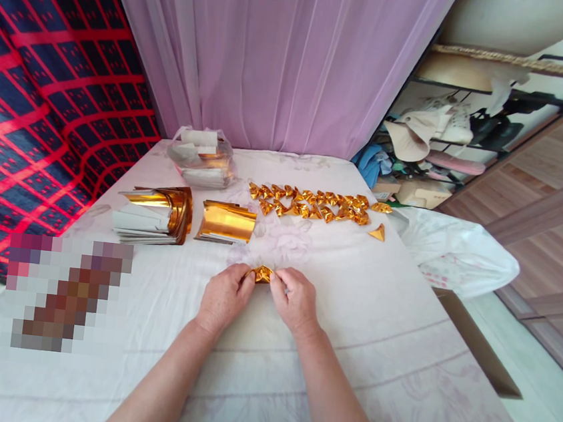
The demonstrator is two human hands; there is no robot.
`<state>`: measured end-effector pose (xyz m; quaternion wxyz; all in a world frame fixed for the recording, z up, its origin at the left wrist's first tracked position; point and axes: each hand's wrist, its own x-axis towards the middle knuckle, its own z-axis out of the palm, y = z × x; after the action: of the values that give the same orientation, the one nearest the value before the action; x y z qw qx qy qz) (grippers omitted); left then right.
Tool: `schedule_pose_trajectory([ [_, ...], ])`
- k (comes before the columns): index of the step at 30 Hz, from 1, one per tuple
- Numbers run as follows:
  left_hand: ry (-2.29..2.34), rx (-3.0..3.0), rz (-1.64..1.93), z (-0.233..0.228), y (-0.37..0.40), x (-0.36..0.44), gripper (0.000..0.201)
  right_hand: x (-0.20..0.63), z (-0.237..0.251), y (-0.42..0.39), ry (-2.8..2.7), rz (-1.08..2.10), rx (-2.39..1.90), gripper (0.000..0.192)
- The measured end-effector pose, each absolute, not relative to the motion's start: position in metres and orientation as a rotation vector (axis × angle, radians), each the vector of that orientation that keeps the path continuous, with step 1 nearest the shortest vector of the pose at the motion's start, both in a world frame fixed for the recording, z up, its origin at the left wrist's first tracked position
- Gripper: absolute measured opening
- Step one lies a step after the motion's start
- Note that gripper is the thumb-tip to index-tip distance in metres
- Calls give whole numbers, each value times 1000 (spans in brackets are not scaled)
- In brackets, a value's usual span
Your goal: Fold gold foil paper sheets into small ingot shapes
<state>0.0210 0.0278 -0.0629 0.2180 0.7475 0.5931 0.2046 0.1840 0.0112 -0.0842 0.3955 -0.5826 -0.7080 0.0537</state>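
Gold paper (263, 275) was between the left and right edges of the worktop (374, 328), its ends pinched by my left hand (226, 292) and right hand (297, 298). I was probably shaping it, and next it likely needed soft pressing.

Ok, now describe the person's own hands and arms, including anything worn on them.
The left hand and right hand are gloveless. The left forearm and right forearm show no sleeves, watch or bracelet. No rings can be made out.
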Motion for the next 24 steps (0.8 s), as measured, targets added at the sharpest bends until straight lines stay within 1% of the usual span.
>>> schedule_pose_trajectory([
  [7,1689,2103,553,-62,26,21,19,189,-82,10,-1870,58,-1537,26],
  [13,1637,2027,651,-67,28,18,21,193,-86,12,-1840,-62,-1551,27],
  [18,1643,1964,715,-70,31,17,21,192,-88,12,-1862,-28,-1558,25],
  [24,1653,2010,620,-69,30,18,16,192,-88,11,-1899,-6,-1659,21],
])
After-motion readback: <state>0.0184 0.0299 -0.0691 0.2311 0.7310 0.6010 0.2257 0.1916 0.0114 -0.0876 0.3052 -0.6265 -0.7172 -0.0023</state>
